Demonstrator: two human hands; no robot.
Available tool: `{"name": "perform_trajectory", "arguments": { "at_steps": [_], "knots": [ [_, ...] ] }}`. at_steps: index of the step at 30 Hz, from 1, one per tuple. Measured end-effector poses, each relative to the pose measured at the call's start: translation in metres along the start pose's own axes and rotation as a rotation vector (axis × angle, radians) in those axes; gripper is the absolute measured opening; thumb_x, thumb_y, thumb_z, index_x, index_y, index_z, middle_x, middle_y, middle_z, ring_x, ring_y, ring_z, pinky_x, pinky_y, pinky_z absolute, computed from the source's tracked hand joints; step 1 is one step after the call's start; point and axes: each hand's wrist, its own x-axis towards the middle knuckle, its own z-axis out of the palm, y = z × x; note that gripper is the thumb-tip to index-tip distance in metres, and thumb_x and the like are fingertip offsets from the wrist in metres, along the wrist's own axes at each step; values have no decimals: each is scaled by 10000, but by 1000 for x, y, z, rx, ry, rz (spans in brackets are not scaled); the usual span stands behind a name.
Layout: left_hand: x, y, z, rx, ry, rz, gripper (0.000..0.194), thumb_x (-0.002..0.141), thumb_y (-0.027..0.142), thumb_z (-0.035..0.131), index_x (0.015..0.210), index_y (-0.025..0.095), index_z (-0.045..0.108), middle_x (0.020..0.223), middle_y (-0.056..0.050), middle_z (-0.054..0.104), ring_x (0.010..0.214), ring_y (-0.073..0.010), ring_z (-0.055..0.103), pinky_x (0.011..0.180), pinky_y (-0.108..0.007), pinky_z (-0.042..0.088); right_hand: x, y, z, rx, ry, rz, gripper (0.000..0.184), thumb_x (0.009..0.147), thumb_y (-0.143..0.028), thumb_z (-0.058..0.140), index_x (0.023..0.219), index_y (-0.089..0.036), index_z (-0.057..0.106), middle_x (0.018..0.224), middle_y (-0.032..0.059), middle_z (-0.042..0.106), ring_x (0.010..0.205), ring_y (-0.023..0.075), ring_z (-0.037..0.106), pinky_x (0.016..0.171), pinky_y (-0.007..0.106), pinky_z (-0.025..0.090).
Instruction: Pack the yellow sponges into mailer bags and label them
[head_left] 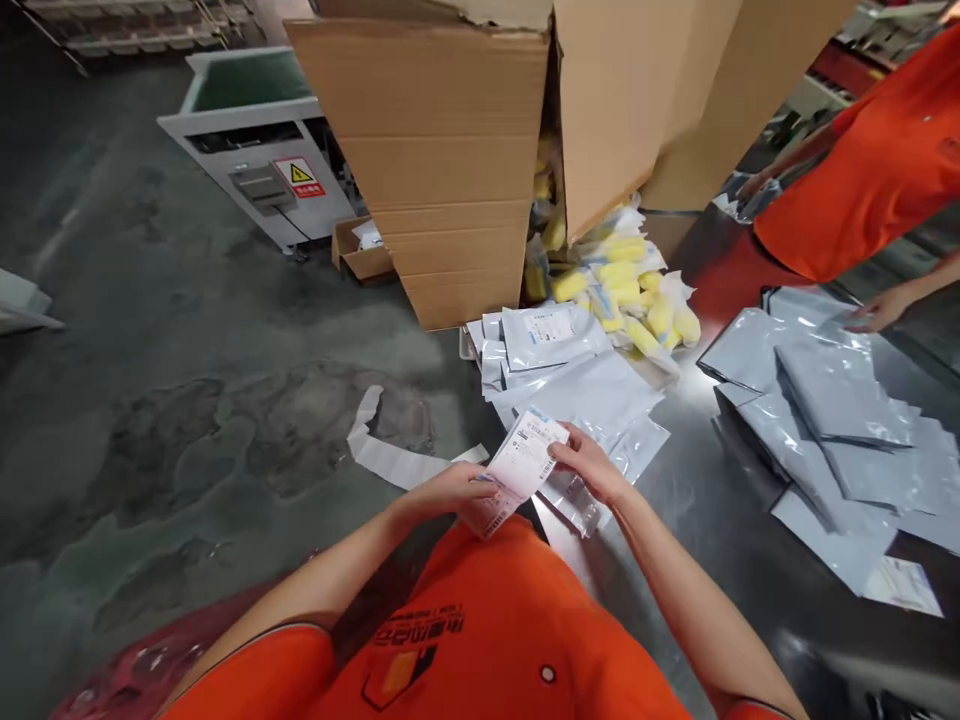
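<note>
one label strip, long axis slanting, far end forward-right

Smooth, paper-like material is shown in the printed labels toward five o'clock. Glossy, creased plastic is seen in the near pouches and far pouches at three o'clock, and clear plastic film over the yellow packs at two. Matt corrugated cardboard is presented by the box at twelve, sheeny metal by the tabletop at four, soft matt cloth by the shirt at six; a blotchy, worn finish is borne by the floor at nine
</note>
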Motion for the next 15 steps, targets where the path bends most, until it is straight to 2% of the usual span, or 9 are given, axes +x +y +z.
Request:
{"name": "perform_trajectory", "arguments": {
  "at_steps": [2,4,6,7,9,11,13,15],
  "knots": [
    [-1,7,-3,-5,-72,35,409,653,383,808,980,139,781,965,-78,777,926,-269,690,761,-277,517,8,-2,7,-34,71,-54,491,598,-529,842,895,-165,700,801,40,710,685,154,599,584,244,476],
    [-2,19,-7,-55,-94,92,619,604,313,851,1191,171,718,1187,-96,733,1121,-296,647,873,-291,508,8,1,15,-86,128,-107,410,638,-529,804,778,-161,692,680,17,661,595,131,522,557,251,425],
    [0,34,-7,-115,-43,149,789,580,267,864,1330,210,627,1349,-103,649,1256,-302,575,931,-295,484,3,5,23,-139,156,-134,384,689,-540,758,735,-165,685,621,0,617,577,131,491,562,259,403],
    [3,42,-5,-132,4,177,783,583,268,858,1327,210,621,1352,-106,642,1258,-299,570,923,-291,481,-1,6,28,-162,160,-137,386,705,-549,741,729,-167,682,608,-5,602,578,134,487,568,261,399],
    [12,58,2,-119,106,218,586,596,315,830,1145,169,690,1155,-102,712,1094,-279,637,824,-276,484,-8,5,34,-215,152,-127,400,727,-568,716,727,-169,676,602,-9,587,593,142,491,584,265,400],
    [22,70,13,-55,189,229,357,606,382,783,858,150,685,830,-46,696,815,-215,636,679,-255,446,-13,1,35,-270,157,-150,402,759,-571,691,791,-170,689,667,0,622,644,154,522,621,267,417],
    [31,78,23,50,243,220,303,609,428,738,675,167,599,631,18,577,637,-149,530,581,-237,370,-16,-4,31,-305,182,-191,388,794,-553,668,884,-177,692,768,13,661,708,161,553,667,267,437],
    [38,81,29,166,277,220,314,604,435,715,600,179,533,573,49,491,597,-122,455,550,-225,319,-18,-8,25,-344,201,-207,355,811,-534,660,886,-187,671,773,5,645,706,154,544,666,263,431]
  ]
}}
